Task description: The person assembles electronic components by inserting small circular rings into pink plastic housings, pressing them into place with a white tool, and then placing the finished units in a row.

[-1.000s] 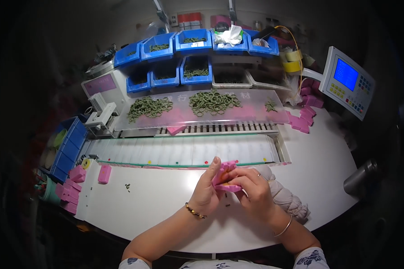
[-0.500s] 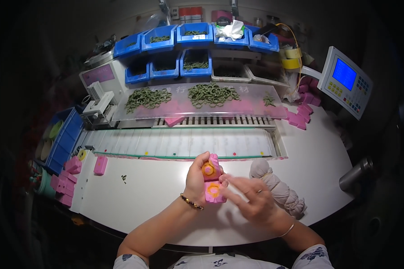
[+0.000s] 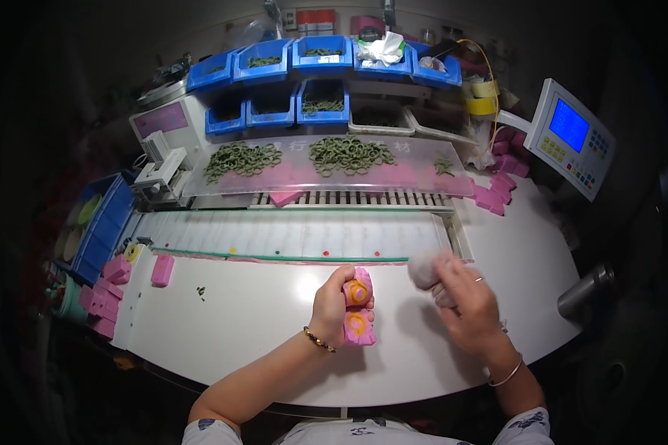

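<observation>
My left hand (image 3: 329, 310) is wrapped round a pink rubber mold (image 3: 359, 329), held a little above the white table. The mold is spread open, so its two inner faces show, one above the other. Each face has an orange-yellow ring around a pink middle. To the right, my right hand (image 3: 469, 305) has closed on a whitish cloth bundle (image 3: 423, 271) with a rounded end, slightly smeared by motion. The hand hides most of the bundle. Whether it is lifted off the table I cannot tell.
Green wax rings (image 3: 349, 154) lie in heaps on a clear shelf (image 3: 297, 182) above a white conveyor strip (image 3: 289, 231). Blue bins (image 3: 323, 63) stand behind. More pink molds (image 3: 104, 302) sit at the left; a control panel (image 3: 571, 137) and a dark cylinder (image 3: 585, 293) are right.
My right hand has left the mold, moved right and taken hold of the cloth bundle. My left hand has shifted slightly right and down with the mold. The conveyor strip's coloured dots have moved left.
</observation>
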Demonstrator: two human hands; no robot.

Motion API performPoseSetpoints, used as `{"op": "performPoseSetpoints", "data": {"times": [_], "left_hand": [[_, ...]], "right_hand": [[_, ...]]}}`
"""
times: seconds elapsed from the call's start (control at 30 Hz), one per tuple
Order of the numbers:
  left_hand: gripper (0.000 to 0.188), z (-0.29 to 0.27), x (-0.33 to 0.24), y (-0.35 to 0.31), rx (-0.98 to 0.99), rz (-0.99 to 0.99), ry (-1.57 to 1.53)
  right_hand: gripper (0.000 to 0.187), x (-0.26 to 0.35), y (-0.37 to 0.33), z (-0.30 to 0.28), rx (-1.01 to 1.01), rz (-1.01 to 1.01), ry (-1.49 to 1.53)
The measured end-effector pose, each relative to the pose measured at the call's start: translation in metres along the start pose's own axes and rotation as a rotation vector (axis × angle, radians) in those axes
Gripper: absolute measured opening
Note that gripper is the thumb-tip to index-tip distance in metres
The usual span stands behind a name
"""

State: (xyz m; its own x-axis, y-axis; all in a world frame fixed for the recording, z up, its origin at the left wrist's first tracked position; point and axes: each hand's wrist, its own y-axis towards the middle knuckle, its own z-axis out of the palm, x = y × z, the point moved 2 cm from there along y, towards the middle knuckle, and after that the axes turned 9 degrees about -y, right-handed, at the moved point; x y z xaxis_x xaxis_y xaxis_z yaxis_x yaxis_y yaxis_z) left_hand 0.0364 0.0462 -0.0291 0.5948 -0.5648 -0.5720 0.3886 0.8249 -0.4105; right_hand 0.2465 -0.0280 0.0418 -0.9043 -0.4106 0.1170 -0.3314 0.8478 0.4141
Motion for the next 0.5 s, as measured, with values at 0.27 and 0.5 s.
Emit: {"op": "performPoseSetpoints", "data": {"times": [0.27,0.5], "left_hand": [[0.022,0.006,-0.004,-0.007,0.144,0.613,0.427],[0.028,0.012,-0.013,-0.022,0.02,0.111,-0.031]], "right_hand": [[0.046,0.059,0.016,-0.011,-0.194,-0.429,-0.236],[0.04,0.058,0.027,-0.038,-0.406,-0.325,-0.178]]}}
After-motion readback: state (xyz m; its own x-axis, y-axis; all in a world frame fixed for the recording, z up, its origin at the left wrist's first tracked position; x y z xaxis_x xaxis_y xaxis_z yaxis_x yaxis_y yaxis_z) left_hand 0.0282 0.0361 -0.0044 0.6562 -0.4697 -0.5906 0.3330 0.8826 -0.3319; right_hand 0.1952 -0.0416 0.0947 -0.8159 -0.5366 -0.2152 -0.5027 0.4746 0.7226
